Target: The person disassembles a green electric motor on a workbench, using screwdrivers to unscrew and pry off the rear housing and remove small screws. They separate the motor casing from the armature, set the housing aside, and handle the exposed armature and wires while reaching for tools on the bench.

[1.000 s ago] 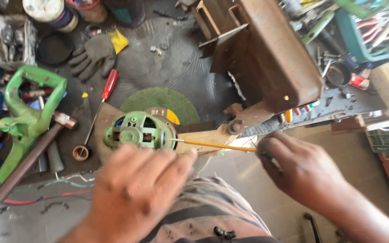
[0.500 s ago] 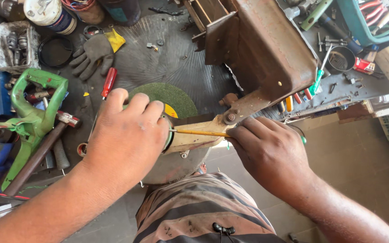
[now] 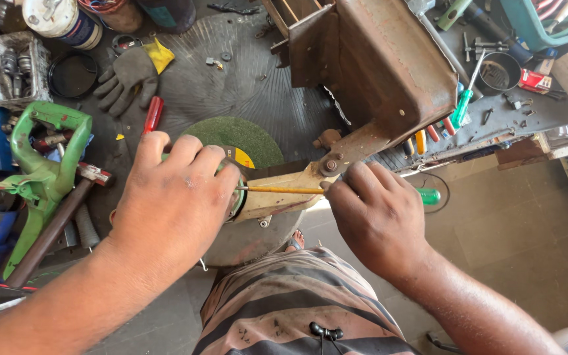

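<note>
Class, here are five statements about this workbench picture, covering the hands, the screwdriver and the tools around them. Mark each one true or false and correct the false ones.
1. The left hand covers a green motor part. True.
2. The right hand holds a hammer. False: it grips a screwdriver with a yellow shaft.
3. A grey work glove lies on the bench. True.
4. The green grinding disc sits on the floor. False: it lies on the bench.
5. The red-handled screwdriver is in the left hand. False: it lies loose.
</note>
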